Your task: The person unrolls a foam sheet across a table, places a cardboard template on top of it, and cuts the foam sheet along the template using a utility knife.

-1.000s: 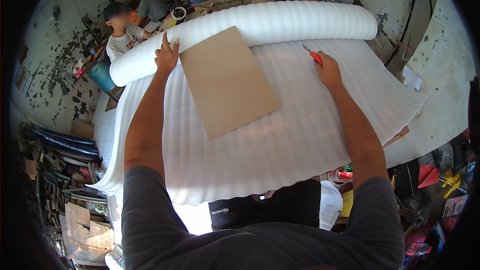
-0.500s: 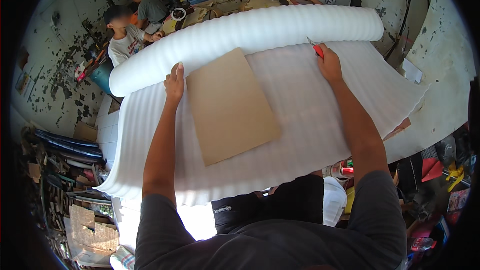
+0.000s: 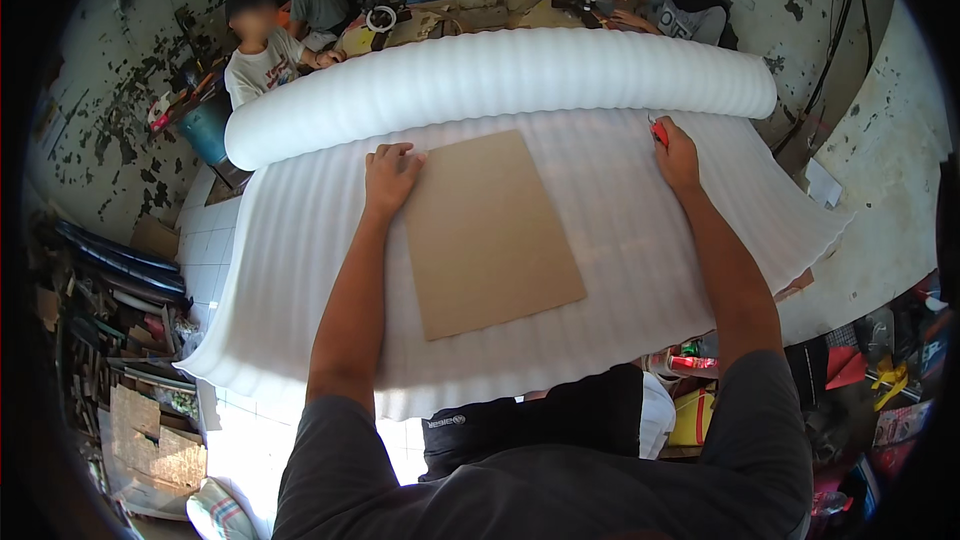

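Note:
A rectangular sheet of brown cardboard (image 3: 495, 240) lies flat on a spread white foam sheet (image 3: 640, 240). The foam's far part is wound into a thick roll (image 3: 500, 75) across the table. At the cardboard's upper left edge is my left hand (image 3: 393, 180), its fingers bent but apart, thumb side by the board; whether it presses on the edge is hard to tell. My right hand (image 3: 678, 158) is closed around a red-handled cutter (image 3: 659, 131) over the foam, right of the cardboard and just short of the roll. Most of the cutter is hidden in the fist.
Beyond the roll, a person in a white shirt (image 3: 262, 60) sits at left, and another person (image 3: 690, 0) works at the back right. A blue-green bin (image 3: 203, 132) stands at left. Scrap pieces (image 3: 150, 430) crowd the lower left; mixed items (image 3: 885, 380) lie at lower right.
My left hand has left the roll's near side and come to the cardboard's edge. The cardboard sits straighter and farther right. My right hand has drawn slightly nearer with the cutter.

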### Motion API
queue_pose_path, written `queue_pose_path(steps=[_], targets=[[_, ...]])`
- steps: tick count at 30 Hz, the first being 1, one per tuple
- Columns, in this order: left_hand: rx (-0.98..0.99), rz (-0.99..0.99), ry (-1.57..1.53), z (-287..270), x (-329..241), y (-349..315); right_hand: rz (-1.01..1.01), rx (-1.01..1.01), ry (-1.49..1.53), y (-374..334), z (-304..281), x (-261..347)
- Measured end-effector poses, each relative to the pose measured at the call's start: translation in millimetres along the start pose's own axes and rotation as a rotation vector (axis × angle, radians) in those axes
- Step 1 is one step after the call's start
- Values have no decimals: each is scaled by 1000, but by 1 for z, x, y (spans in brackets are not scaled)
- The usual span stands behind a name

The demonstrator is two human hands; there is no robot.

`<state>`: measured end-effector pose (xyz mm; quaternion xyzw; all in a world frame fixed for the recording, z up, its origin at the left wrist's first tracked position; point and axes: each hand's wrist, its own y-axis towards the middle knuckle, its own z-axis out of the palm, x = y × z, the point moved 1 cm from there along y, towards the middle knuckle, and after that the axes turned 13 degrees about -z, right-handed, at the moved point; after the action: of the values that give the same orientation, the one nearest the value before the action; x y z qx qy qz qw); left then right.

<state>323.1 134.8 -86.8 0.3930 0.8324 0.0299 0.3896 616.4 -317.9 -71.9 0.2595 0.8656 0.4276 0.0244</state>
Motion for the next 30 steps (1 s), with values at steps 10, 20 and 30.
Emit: queue_pose_path(steps=[10,20,30], targets=[[-10,-32,67,1,-8,-10,-61,302,-86,82,0,35],[368,-229,-682,-17,-8,-7,-246,147,-20,198,77,112],[304,-350,-1285,-38,-27,-15,181,241,396,160,12,114]])
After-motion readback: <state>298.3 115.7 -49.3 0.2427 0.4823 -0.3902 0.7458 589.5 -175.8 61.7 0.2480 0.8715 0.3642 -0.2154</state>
